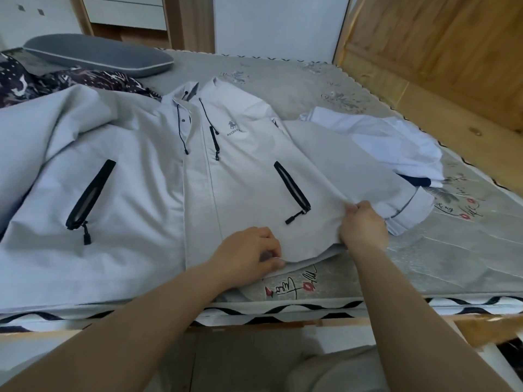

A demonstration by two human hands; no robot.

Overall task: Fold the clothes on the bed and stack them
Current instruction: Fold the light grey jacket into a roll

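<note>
A pale grey hooded jacket (147, 176) with black pocket zips lies front up across the bed (467, 267). My left hand (249, 251) pinches its bottom hem near the bed's front edge. My right hand (363, 224) grips the jacket's right side where the sleeve folds over. A crumpled white garment (396, 142) with a dark blue trim lies to the right, partly under the jacket's sleeve. A dark patterned garment (70, 80) is bunched at the far left.
A grey pillow (96, 56) rests at the back left of the bed. A wooden wall panel (452, 60) runs along the right side. White drawers (124, 9) stand behind the bed. The wooden bed frame (325, 325) edges the front.
</note>
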